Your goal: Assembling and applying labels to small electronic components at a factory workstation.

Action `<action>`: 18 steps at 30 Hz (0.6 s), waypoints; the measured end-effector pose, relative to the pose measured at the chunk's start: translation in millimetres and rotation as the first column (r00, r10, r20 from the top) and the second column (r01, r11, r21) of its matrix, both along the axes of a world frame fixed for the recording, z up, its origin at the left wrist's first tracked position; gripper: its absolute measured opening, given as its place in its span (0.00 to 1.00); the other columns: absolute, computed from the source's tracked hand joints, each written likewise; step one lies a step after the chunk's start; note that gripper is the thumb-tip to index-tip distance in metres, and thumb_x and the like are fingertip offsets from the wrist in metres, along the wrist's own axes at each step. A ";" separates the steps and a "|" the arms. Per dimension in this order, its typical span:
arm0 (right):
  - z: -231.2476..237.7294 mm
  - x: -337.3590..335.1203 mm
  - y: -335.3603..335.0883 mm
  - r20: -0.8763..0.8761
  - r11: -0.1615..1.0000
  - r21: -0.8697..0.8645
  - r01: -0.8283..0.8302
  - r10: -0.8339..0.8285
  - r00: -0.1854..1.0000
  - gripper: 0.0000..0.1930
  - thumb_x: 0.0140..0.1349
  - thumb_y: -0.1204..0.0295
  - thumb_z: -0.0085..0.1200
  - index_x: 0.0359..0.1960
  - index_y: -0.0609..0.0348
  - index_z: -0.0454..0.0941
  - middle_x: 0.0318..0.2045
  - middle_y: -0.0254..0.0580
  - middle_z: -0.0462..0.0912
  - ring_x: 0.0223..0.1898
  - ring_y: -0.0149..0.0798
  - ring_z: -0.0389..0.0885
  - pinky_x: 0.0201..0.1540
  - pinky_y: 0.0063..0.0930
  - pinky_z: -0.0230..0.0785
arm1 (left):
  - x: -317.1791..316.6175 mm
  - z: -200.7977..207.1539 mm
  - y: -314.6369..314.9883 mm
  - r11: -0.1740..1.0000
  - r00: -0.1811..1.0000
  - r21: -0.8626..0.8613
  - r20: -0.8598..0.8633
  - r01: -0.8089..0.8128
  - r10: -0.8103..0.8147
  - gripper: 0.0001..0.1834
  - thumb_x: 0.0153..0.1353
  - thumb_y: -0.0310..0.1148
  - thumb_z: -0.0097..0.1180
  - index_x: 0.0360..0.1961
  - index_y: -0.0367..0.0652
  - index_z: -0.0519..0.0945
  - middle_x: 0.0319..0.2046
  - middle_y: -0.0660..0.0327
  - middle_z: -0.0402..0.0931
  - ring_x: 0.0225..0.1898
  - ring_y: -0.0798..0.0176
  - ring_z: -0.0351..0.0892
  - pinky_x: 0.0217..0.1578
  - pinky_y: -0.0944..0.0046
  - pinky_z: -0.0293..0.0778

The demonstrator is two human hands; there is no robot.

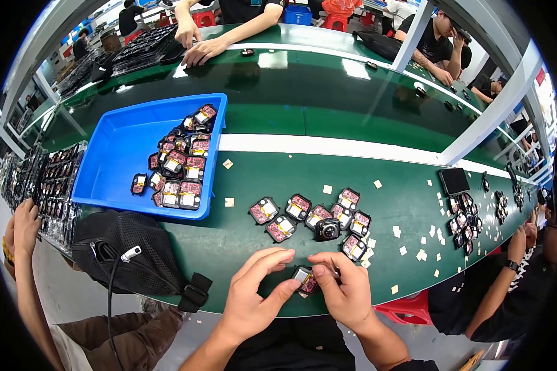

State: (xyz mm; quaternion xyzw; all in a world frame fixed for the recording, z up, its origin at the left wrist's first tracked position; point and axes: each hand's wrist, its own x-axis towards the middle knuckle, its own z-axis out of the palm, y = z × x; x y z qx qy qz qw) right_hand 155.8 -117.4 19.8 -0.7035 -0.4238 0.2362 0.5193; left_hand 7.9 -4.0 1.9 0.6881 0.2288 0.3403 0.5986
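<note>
A small black case (305,279) is sitting between the two hands at the worktop's (241,230) near edge, showing no clear long axis. The right hand (348,294) is closing on its right side, thumb over the top corner; the left hand (254,298) is curving wide, thumb and forefinger parted, its thumb tip meeting the left side. Similar cases (281,228) are lying just beyond, and a blue bin (120,151) is standing farther left.

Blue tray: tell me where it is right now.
In the head view, the blue tray sits left of centre on the green bench, just beyond the black bag and left of the loose modules.
</note>
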 end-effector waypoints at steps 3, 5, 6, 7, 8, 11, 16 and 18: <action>-0.1 2.3 -4.6 -0.342 1.000 0.003 -0.020 0.020 0.939 0.08 0.75 0.73 0.56 0.48 0.65 0.77 0.26 0.29 0.79 0.28 0.18 0.71 0.30 0.19 0.64 | -1.5 1.7 -1.2 0.977 0.980 -0.083 0.013 0.197 -0.196 0.34 0.57 0.29 0.75 0.63 0.32 0.75 0.59 0.51 0.74 0.60 0.57 0.79 0.60 0.60 0.77; 2.8 0.8 -4.7 -0.629 0.996 0.084 -0.031 0.077 0.773 0.08 0.76 0.72 0.54 0.49 0.63 0.72 0.32 0.27 0.77 0.33 0.18 0.69 0.34 0.17 0.63 | -3.6 3.1 0.8 0.965 0.967 -0.070 -0.012 0.252 -0.253 0.35 0.56 0.30 0.76 0.64 0.33 0.75 0.59 0.51 0.74 0.60 0.56 0.79 0.60 0.59 0.76; 2.7 0.3 -5.6 -0.630 0.996 0.082 -0.027 0.073 0.773 0.08 0.76 0.72 0.54 0.49 0.63 0.72 0.32 0.27 0.77 0.33 0.18 0.69 0.34 0.17 0.63 | -4.6 3.7 1.4 0.951 0.952 -0.056 -0.036 0.303 -0.305 0.37 0.56 0.32 0.77 0.65 0.33 0.74 0.59 0.51 0.74 0.60 0.56 0.79 0.60 0.59 0.75; 2.1 -0.3 -6.8 -0.652 0.995 0.087 -0.039 0.087 0.753 0.08 0.76 0.72 0.54 0.49 0.63 0.71 0.33 0.27 0.77 0.34 0.18 0.69 0.34 0.17 0.63 | -4.3 -2.6 1.7 0.953 0.953 -0.033 -0.022 0.300 -0.301 0.38 0.54 0.33 0.79 0.63 0.32 0.74 0.59 0.50 0.74 0.60 0.55 0.79 0.60 0.59 0.76; 1.4 -1.0 -7.8 -0.674 0.994 0.092 -0.051 0.100 0.732 0.09 0.77 0.72 0.54 0.50 0.62 0.70 0.34 0.28 0.77 0.34 0.18 0.69 0.34 0.17 0.63 | -2.5 -5.3 -2.0 0.952 0.952 -0.035 -0.022 0.303 -0.304 0.38 0.54 0.33 0.79 0.63 0.32 0.74 0.59 0.50 0.74 0.60 0.55 0.79 0.60 0.59 0.76; 2.5 -7.5 -7.8 -0.580 0.985 0.169 -0.020 0.116 0.806 0.13 0.77 0.69 0.53 0.53 0.64 0.67 0.37 0.33 0.77 0.35 0.21 0.73 0.36 0.18 0.68 | 3.7 -10.0 -9.4 0.902 0.912 -0.304 0.365 0.307 -0.187 0.31 0.56 0.20 0.74 0.60 0.30 0.73 0.61 0.50 0.71 0.64 0.52 0.76 0.64 0.55 0.76; 0.6 1.2 -12.0 0.345 0.988 0.136 -0.072 0.021 0.938 0.11 0.70 0.74 0.59 0.50 0.62 0.75 0.41 0.46 0.77 0.27 0.29 0.75 0.29 0.22 0.70 | 3.3 -11.2 -8.7 0.882 0.902 -0.379 0.417 0.281 -0.108 0.32 0.54 0.18 0.75 0.59 0.30 0.73 0.61 0.50 0.71 0.63 0.52 0.77 0.62 0.55 0.78; 4.3 -1.0 -14.0 0.369 0.996 0.087 -0.020 -0.013 0.929 0.10 0.61 0.79 0.66 0.43 0.62 0.81 0.38 0.46 0.78 0.24 0.33 0.77 0.25 0.26 0.71 | 2.7 -11.9 -8.4 0.873 0.905 -0.402 0.416 0.276 -0.095 0.32 0.54 0.18 0.74 0.59 0.30 0.73 0.61 0.50 0.70 0.62 0.52 0.78 0.62 0.55 0.78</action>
